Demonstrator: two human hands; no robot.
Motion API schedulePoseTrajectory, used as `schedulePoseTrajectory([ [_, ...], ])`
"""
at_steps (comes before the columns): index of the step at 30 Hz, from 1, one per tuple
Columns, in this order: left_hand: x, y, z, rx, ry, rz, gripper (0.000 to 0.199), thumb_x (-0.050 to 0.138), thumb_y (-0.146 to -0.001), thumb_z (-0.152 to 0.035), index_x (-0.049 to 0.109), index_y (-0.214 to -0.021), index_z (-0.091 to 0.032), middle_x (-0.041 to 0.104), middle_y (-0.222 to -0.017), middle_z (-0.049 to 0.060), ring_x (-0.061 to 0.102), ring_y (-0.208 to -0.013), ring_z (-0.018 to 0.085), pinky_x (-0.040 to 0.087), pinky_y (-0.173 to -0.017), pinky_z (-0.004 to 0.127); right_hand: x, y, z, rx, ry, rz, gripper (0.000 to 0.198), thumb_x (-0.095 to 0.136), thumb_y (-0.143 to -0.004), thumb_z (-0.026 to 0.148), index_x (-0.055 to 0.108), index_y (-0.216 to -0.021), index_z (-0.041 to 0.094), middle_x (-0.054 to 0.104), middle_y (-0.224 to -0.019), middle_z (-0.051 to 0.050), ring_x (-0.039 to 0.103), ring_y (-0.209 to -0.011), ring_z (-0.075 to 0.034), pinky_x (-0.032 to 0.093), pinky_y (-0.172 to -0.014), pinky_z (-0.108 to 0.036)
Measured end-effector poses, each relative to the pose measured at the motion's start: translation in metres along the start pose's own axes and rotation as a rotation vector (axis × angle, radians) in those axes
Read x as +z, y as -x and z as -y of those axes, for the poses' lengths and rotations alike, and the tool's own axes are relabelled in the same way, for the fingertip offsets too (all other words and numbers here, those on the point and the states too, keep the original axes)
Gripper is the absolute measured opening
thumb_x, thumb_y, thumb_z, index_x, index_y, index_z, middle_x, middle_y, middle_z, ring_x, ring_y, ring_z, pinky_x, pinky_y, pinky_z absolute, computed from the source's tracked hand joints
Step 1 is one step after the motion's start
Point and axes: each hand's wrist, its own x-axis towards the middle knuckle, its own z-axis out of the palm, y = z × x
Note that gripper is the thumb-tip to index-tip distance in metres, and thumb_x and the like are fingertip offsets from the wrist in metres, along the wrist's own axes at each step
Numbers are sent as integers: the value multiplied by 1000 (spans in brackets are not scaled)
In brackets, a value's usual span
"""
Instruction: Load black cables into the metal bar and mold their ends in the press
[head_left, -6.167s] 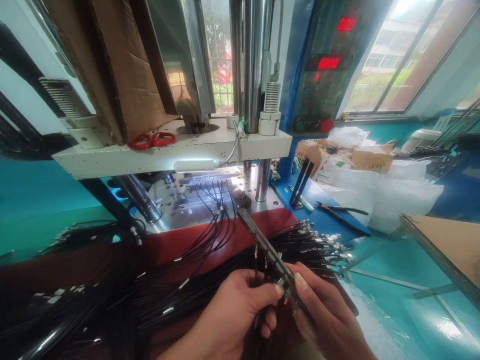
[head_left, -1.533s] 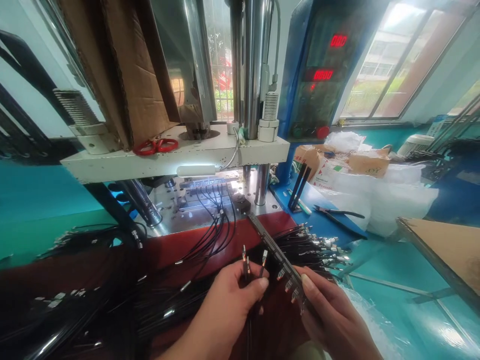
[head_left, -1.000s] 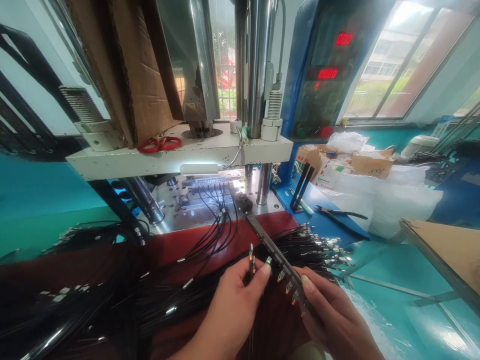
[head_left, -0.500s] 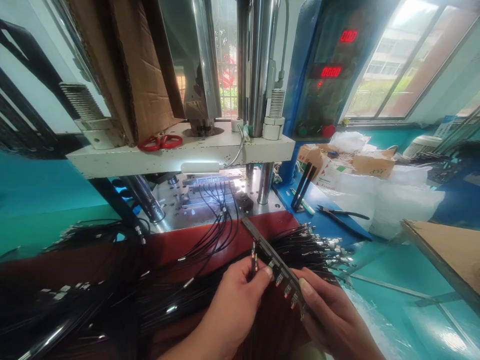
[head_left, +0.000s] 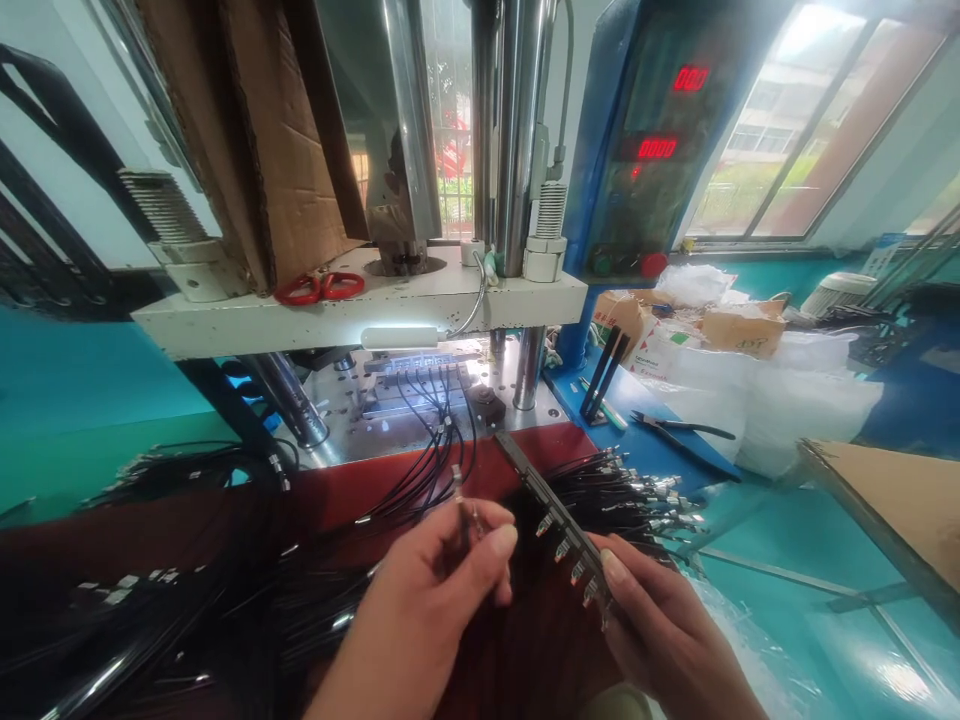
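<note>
My right hand (head_left: 649, 610) grips a long dark metal bar (head_left: 536, 490) by its lower end, and the bar slants up and away to the left. Several small metal connectors (head_left: 562, 550) with orange tips sit along its left edge. Just left of the bar, my left hand (head_left: 442, 590) pinches small metal connectors (head_left: 457, 480) between thumb and fingers, apart from the bar. How many it holds is hard to make out. Behind it, black cables (head_left: 435, 460) run from a lit, clear-looking block (head_left: 412, 365) on the press bed.
Bundles of black cables with metal ends (head_left: 637, 490) lie right of the bar, and more cables (head_left: 150, 590) at left. Red-handled scissors (head_left: 321, 288) rest on the white press plate (head_left: 450, 305). Pliers (head_left: 682, 430) lie on the blue surface. A cardboard box (head_left: 892, 500) stands at right.
My left hand has moved away from the bar, to the left and slightly down, with small connectors in its fingers. My right hand still holds the bar in nearly the same place.
</note>
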Motion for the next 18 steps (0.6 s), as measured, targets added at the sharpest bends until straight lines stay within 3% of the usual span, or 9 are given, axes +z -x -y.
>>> schedulePoseTrajectory([
  [2, -4, 6, -1, -178, 246, 106, 26, 72, -76, -36, 64, -93, -18, 58, -66, 0, 55, -62, 15, 45, -63, 27, 0, 0, 1, 2, -2, 23, 40, 52, -91, 48, 71, -112, 19, 61, -78, -6, 58, -69, -19, 51, -63, -28],
  [5, -8, 6, 5, -331, 452, 136, 26, 77, -70, -25, 61, -89, -18, 58, -70, 0, 55, -57, 12, 46, -57, 26, 0, 0, 2, 0, 9, 46, 41, 51, -91, 48, 71, -112, 19, 60, -79, -6, 57, -71, -18, 51, -67, -28],
  [11, -10, -10, 21, -357, 466, 126, 19, 72, -74, -17, 57, -86, -18, 53, -62, -4, 48, -50, 7, 41, -49, 21, 0, 1, 1, 26, -9, 63, 44, 49, -92, 50, 71, -111, 19, 55, -75, -6, 56, -70, -18, 45, -49, -22],
  [18, -9, -16, 20, -356, 385, 167, 19, 72, -78, -23, 57, -86, -16, 56, -60, -1, 51, -52, 8, 44, -50, 19, -3, 0, -1, 46, -15, 105, 44, 46, -93, 51, 69, -115, 20, 53, -75, -5, 54, -66, -17, 42, -46, -21],
])
